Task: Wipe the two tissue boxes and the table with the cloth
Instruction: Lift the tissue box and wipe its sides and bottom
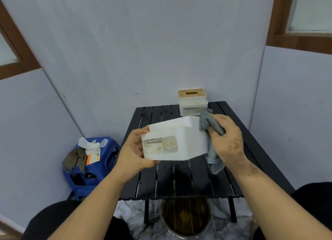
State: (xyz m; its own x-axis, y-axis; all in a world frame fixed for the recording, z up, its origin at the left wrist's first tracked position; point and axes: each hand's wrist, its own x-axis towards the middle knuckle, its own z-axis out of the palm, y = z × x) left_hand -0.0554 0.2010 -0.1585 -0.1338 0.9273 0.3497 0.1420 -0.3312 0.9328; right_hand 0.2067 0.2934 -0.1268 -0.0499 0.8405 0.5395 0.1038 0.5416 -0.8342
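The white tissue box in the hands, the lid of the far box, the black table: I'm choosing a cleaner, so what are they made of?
White tissue box held in the hands: probably matte plastic, smooth with rounded edges. Tan slotted lid of the far box: looks like bamboo or light wood, though grain is unclear. Black slatted table: hard slats with a faint sheen, likely painted metal, uncertain.

- Your forearms are bare to the frame edge; no sleeves, watch or rings show.
- Your left hand point(133, 150) is unmarked.
- Your right hand point(227, 141) carries dark smudges across its back, running onto the wrist and forearm.
- Your knees, at both lower corners, are clad in black fabric.
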